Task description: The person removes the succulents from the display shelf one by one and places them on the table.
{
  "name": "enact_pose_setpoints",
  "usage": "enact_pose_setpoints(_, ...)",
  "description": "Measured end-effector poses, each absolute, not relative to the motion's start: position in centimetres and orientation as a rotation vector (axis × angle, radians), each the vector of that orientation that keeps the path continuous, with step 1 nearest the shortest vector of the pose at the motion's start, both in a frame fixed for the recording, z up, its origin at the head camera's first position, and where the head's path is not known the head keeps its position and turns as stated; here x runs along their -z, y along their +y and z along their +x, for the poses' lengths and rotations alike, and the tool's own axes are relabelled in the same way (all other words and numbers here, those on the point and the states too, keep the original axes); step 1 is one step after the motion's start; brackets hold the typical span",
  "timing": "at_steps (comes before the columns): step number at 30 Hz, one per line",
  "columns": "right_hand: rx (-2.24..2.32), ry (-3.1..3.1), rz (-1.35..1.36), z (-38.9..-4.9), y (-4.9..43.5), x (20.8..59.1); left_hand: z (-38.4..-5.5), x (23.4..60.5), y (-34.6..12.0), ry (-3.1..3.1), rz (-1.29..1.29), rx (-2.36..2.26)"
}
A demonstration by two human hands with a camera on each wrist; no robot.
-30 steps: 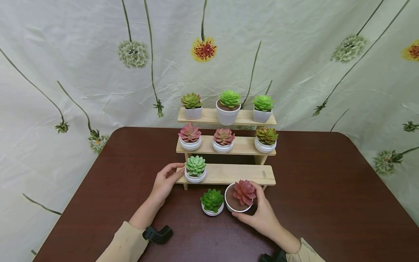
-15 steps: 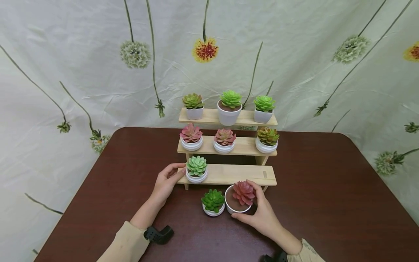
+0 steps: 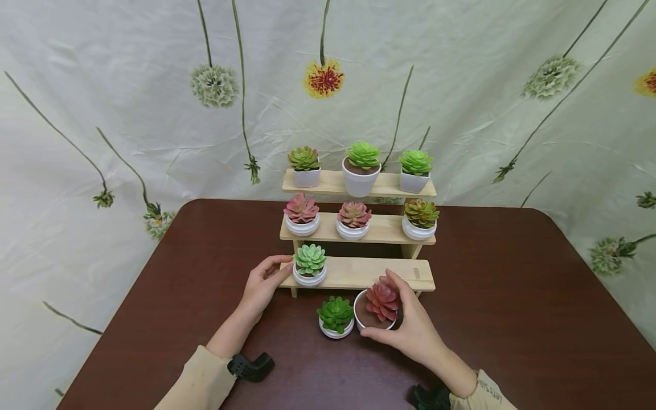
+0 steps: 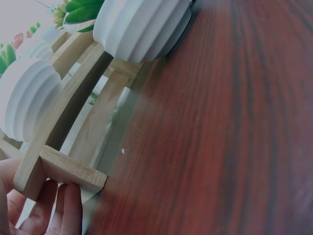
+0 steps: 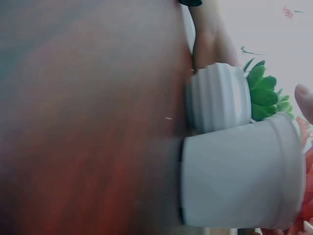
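Observation:
In the head view my left hand (image 3: 260, 287) holds the left end of the bottom board of a three-tier wooden plant stand (image 3: 371, 272). The left wrist view shows fingers (image 4: 54, 205) tucked under the board by its short leg. Beside this hand, a pale green succulent (image 3: 310, 260) in a white pot stands on the board. My right hand (image 3: 417, 327) spreads thumb and fingers around a red succulent (image 3: 381, 299) set in a larger white pot (image 5: 239, 178) on the table. In the right wrist view the thumb (image 5: 304, 100) is apart from the rim.
A dark green succulent (image 3: 335, 314) in a ribbed white pot stands just left of the larger pot. The stand's middle and top tiers carry several potted succulents. A flowered cloth (image 3: 461, 85) hangs behind the brown table (image 3: 512, 296).
My right hand has risen slightly from the pot's rim, its fingers now higher around the red succulent. My left hand keeps its hold on the stand. The view has shifted slightly.

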State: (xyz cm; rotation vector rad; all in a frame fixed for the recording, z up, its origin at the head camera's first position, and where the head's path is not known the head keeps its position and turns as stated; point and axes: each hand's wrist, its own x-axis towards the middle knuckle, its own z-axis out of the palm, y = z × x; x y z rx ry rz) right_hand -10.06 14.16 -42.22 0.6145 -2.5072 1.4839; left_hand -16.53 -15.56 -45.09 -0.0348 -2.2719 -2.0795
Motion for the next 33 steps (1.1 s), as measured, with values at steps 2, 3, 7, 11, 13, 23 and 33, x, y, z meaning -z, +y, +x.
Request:
enact_pose_setpoints(2, -1.428, -2.514, 0.618, -10.2, 14.0, 41.7, -16.5, 45.1, -15.5, -2.274, -0.036, 2.080)
enact_pose_setpoints(3, -1.408, -2.511, 0.617, -10.3, 13.9, 41.4, -16.5, 45.1, -15.5, -2.277, -0.036, 2.078)
enact_pose_setpoints(7, -1.469, -2.466, 0.633, -10.7, 13.3, 40.4, -16.5, 45.0, -15.5, -2.285, -0.031, 2.076)
enact_pose_setpoints(11, -1.607, -2.440, 0.639, -10.8, 12.4, 39.4, -16.5, 44.9, -15.5, -2.286, -0.027, 2.074)
enact_pose_setpoints(13, -1.596, -2.463, 0.611, -10.8, 11.9, 38.9, -16.4, 44.9, -15.5, -2.285, -0.027, 2.076)
enact_pose_setpoints(23, -1.546, -2.510, 0.567, -11.2, 9.2, 37.4, -16.5, 45.0, -15.5, -2.289, -0.023, 2.087)
enact_pose_setpoints(33, -1.789, -2.450, 0.584, -10.7, 5.9, 34.0, -16.4, 45.0, -15.5, -2.285, -0.022, 2.098)
